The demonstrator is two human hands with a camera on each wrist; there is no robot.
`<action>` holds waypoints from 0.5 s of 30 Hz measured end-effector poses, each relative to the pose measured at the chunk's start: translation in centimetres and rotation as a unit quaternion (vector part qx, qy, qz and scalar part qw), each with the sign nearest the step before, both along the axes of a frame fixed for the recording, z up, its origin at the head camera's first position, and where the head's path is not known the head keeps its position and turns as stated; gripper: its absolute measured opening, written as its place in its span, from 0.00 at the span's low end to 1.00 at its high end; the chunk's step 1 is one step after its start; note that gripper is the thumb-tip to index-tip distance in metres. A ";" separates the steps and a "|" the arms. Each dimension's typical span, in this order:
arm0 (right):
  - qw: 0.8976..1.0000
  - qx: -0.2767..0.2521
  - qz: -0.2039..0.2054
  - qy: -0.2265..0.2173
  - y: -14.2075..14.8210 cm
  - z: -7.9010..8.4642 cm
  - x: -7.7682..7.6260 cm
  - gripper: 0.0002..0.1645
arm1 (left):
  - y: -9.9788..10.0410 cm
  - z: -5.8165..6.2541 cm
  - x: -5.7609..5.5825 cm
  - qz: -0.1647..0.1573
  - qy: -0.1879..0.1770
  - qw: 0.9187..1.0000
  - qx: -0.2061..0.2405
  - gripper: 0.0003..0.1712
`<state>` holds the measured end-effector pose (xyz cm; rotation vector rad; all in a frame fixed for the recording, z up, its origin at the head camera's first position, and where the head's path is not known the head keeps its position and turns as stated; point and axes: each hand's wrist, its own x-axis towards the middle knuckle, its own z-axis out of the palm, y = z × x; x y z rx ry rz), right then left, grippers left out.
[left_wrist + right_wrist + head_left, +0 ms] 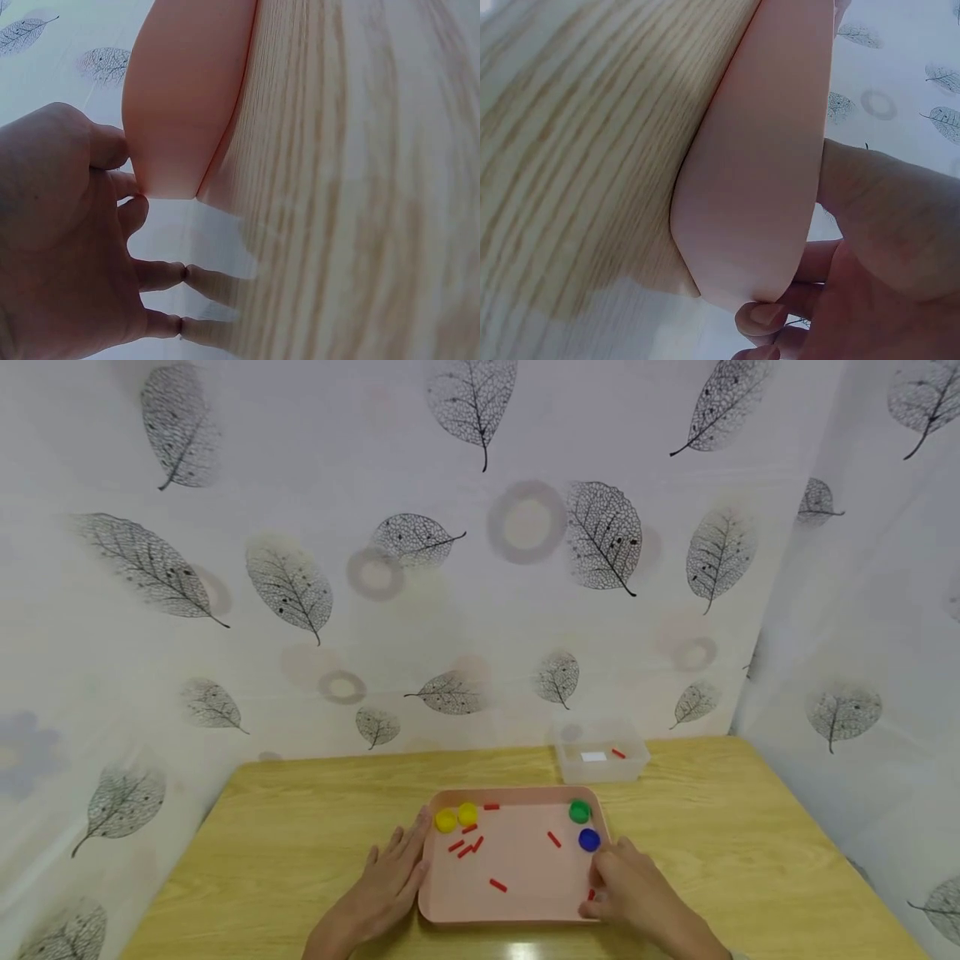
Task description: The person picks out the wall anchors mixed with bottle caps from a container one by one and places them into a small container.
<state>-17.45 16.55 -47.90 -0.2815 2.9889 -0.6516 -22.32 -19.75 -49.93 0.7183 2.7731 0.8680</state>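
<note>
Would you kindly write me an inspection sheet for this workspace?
Surface: pale wood-grain table, with a bright reflection.
Job's things: shallow pink rectangular tray holding two round yellow caps, a round green cap, a round blue cap and scattered thin red sticks.
Clutter: translucent rectangular box behind the tray, holding a red stick and a white rectangle.
Hands: left hand rests against the tray's left side; right hand is at its right near corner, by another red stick; whether it pinches that is unclear.
Cables: nothing seen.
Surroundings: white sheeting printed with dark leaves, behind and at both sides.
</note>
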 end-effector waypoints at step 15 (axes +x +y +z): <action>1.000 0.014 0.012 0.017 0.3 -0.3 0.0 0.19 | 0.1 0.0 0.1 0.003 0.006 1.000 -0.005 0.36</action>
